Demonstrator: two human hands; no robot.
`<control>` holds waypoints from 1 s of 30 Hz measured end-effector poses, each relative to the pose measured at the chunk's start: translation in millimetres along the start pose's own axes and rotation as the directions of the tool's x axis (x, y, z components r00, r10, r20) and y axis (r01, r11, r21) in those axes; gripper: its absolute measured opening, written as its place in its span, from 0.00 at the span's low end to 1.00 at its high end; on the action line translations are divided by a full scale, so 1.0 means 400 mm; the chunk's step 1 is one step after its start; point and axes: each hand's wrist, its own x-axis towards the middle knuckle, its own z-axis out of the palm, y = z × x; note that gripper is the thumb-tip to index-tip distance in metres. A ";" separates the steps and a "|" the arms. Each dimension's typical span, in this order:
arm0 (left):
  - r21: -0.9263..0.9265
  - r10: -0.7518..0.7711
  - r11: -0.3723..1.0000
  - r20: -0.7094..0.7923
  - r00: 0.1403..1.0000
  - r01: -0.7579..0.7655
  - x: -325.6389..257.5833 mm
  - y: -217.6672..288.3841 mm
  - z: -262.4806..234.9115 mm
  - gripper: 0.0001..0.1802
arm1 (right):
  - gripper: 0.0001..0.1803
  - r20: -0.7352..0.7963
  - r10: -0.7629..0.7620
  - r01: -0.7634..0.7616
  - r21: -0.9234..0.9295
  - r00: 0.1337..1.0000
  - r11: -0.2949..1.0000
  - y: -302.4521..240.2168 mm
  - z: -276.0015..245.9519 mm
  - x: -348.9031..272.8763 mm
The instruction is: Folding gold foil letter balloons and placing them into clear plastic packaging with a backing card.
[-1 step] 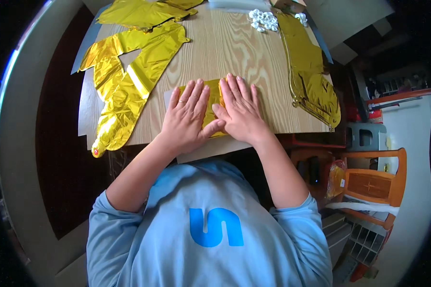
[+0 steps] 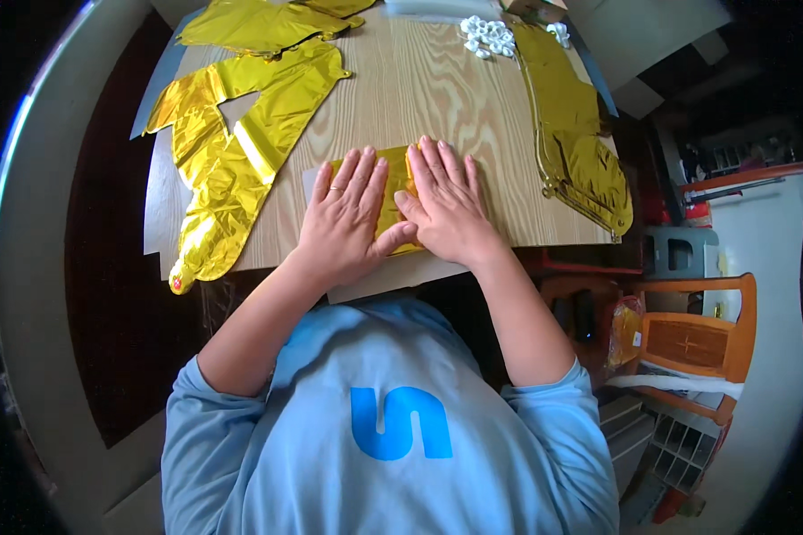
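Near the table's front edge, a folded gold foil balloon (image 2: 390,198) lies on a pale grey-white card (image 2: 385,278). My left hand (image 2: 343,217) rests palm down on its left part, fingers stretched out, with a ring on one finger. Over the right part my right hand (image 2: 449,203) is spread flat, its thumb beside the left thumb. Gold foil shows between the two hands; the rest of the piece is hidden under them. Neither hand grips anything. To the left, a large flat gold foil balloon (image 2: 216,169) hangs slightly over the front edge.
More gold foil (image 2: 250,28) covers the far left of the wooden table (image 2: 401,85). Along its right side lie gold foil pieces (image 2: 567,111). Small white ring-like pieces (image 2: 488,37) and a cardboard box (image 2: 540,9) sit at the back right. A wooden chair (image 2: 746,334) and grey stool (image 2: 705,253) stand right.
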 end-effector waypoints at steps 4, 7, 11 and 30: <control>0.049 0.004 0.999 0.016 1.000 -0.005 -0.007 0.005 0.006 0.52 | 0.41 0.037 -0.013 0.015 -0.067 0.999 0.998 0.011 0.003 -0.010; 0.018 -0.019 1.000 0.102 0.995 0.018 0.003 0.008 -0.005 0.52 | 0.38 0.032 -0.055 0.040 0.342 0.998 0.939 0.075 -0.041 -0.001; -0.024 -0.042 0.999 0.138 0.990 0.046 0.007 0.007 -0.018 0.51 | 0.26 -0.253 0.183 0.020 0.633 0.950 0.774 0.102 -0.107 -0.096; -0.665 -0.240 0.616 0.351 0.905 0.422 0.141 -0.183 -0.097 0.31 | 0.14 0.122 0.331 -0.149 0.987 0.936 0.057 0.014 0.006 -0.281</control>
